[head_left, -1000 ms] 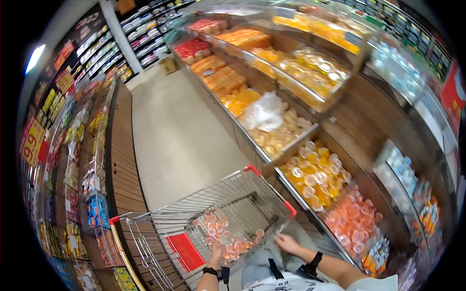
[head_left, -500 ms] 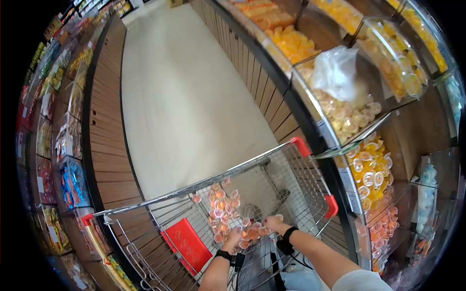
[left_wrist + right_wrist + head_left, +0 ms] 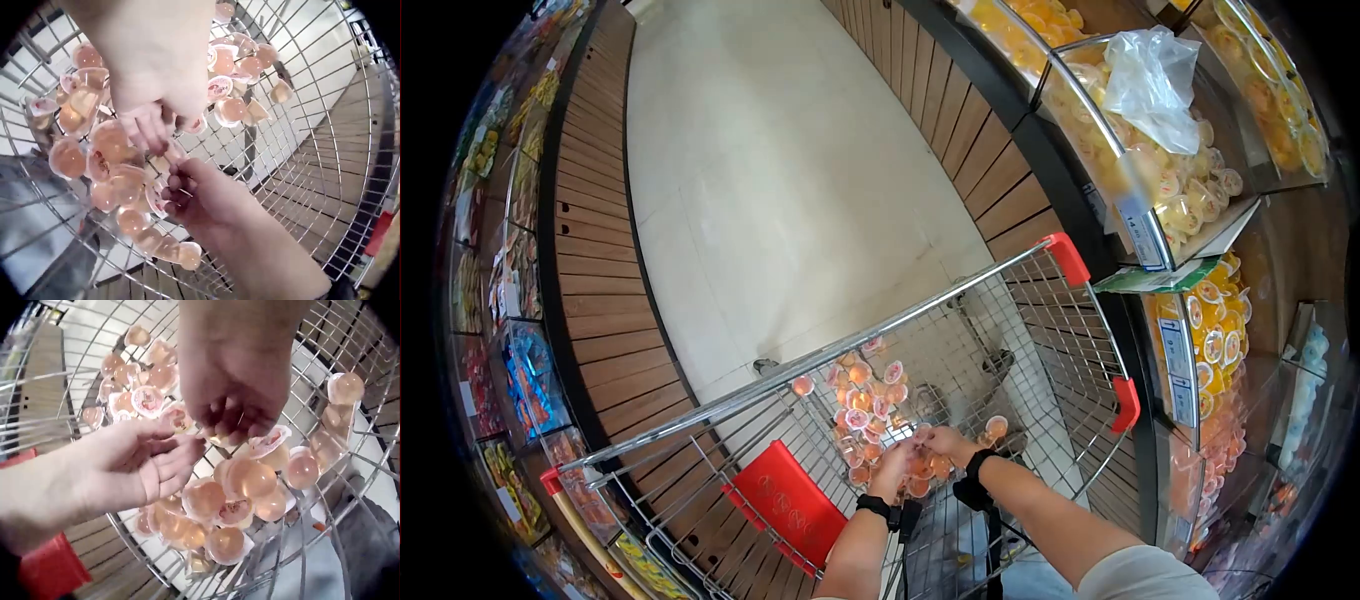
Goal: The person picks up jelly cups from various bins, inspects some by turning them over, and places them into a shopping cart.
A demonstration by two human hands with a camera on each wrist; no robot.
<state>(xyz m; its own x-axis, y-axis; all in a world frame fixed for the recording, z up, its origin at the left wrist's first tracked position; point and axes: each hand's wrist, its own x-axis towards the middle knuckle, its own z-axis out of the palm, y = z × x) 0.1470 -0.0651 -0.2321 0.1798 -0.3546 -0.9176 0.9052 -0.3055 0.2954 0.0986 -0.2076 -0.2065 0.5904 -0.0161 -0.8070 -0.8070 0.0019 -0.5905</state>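
Both hands are inside a wire shopping cart (image 3: 1040, 360), close together over a pile of peach-coloured jelly cups (image 3: 858, 400). My right hand (image 3: 948, 442) has its fingers curled and pinches a small pale jelly cup (image 3: 175, 152) at the fingertips, mostly hidden. My left hand (image 3: 893, 468) reaches toward the same spot from the left; its fingers (image 3: 172, 465) are fairly straight, palm turned partly up, the tips right beside the right hand's. More jelly cups (image 3: 250, 481) with printed white lids lie under and around both hands on the wire bottom.
A red panel (image 3: 785, 505) is fixed at the cart's left end. Along the right stand bins of yellow jelly cups (image 3: 1220, 340), with a crumpled clear plastic bag (image 3: 1155, 85) on one. Packaged snacks line the left shelf (image 3: 525, 380). Pale floor (image 3: 770, 180) runs ahead.
The right hand has come from the cart's right side into the cart, then left to meet the left hand. The head view has tipped down toward the cart.
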